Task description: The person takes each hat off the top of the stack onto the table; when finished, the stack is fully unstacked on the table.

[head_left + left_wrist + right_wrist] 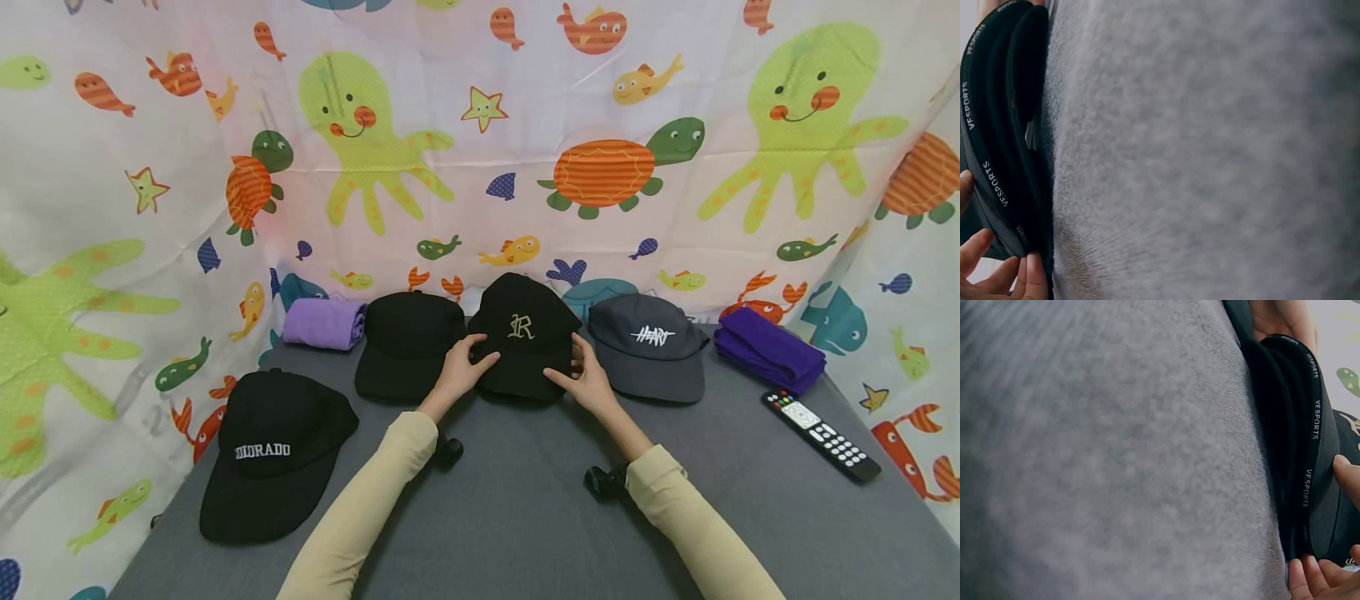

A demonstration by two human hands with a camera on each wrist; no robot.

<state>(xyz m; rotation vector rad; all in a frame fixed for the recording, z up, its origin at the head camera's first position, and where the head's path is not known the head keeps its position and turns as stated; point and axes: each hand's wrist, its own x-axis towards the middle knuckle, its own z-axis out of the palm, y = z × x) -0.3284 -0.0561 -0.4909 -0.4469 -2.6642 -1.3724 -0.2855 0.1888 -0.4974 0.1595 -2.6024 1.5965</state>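
Both hands hold a black baseball cap point(517, 367) with a gold letter emblem, one at each side. My left hand point(459, 371) has its thumb over the brim and its other fingers along the cap's edge. On the opposite side, my right hand point(590, 382) grips in the same way, thumb on the brim. In the left wrist view, the cap's inner band point(994, 181) shows white VESPORTS lettering, with fingertips point(1035, 275) at its rim. The right wrist view shows the brim point(1324, 506) between thumb and fingers, close over the grey cloth.
Beside the held cap stand a plain black cap point(412, 346) and a dark grey HEART cap point(648, 354). A black COLORADO cap point(277, 458) lies front left. Folded lilac cloth point(322, 323), folded purple cloth point(768, 350) and a remote control point(821, 435) lie toward the sides.
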